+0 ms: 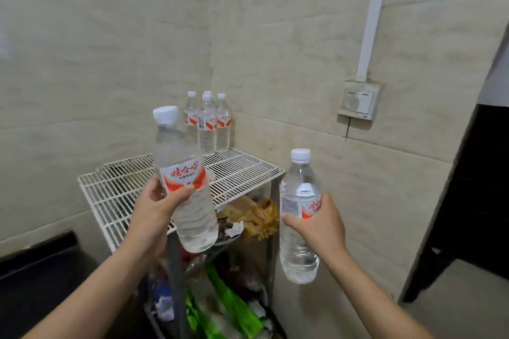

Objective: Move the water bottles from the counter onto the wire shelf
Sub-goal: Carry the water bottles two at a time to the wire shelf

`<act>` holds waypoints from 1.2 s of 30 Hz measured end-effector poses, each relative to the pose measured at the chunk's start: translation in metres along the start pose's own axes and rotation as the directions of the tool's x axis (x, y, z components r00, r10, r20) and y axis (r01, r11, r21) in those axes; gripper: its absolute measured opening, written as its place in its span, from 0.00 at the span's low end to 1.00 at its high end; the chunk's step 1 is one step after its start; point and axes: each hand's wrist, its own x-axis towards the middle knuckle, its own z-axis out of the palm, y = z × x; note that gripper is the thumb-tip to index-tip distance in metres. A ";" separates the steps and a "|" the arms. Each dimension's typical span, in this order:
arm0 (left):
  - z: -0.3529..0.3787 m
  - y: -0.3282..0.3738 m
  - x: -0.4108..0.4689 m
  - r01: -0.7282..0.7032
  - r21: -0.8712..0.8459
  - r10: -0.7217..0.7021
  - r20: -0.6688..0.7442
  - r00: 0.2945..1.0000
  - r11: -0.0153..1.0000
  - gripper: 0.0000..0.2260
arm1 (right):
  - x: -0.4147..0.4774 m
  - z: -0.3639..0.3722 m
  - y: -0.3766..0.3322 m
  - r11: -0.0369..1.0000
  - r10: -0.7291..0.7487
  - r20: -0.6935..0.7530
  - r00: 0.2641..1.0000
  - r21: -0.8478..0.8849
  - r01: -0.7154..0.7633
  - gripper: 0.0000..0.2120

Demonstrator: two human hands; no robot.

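Observation:
My left hand grips a clear water bottle with a white cap and red label, tilted a little, held above the front of the white wire shelf. My right hand grips a second such bottle, upright, in the air to the right of the shelf's front right corner. Several more bottles stand upright in a tight group at the shelf's back corner against the tiled walls.
Under the shelf's top lie crumpled yellowish cloth, green packets and other clutter. A switch box sits on the right wall. A dark counter edge lies at the left, a dark doorway at the right.

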 end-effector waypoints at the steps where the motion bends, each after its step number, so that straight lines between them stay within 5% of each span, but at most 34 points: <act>1: 0.003 0.000 0.009 -0.006 0.004 0.006 -0.021 1.000 1.000 0.22 | 0.010 0.001 -0.001 1.000 -0.011 0.002 1.000 0.023 0.011 0.26; 11: 0.018 -0.048 0.116 0.028 0.049 -0.022 -0.110 0.994 0.998 0.16 | 0.108 0.016 -0.017 0.967 -0.081 -0.024 0.996 0.239 0.085 0.27; 24: -0.004 -0.098 0.254 0.063 0.049 -0.054 -0.174 0.983 0.997 0.21 | 0.277 0.146 -0.051 0.960 -0.156 -0.002 0.988 0.234 0.152 0.28; 36: -0.021 -0.107 0.266 0.098 0.196 -0.031 -0.321 0.946 0.976 0.27 | 0.351 0.257 -0.074 0.973 -0.160 0.121 0.980 0.188 0.135 0.41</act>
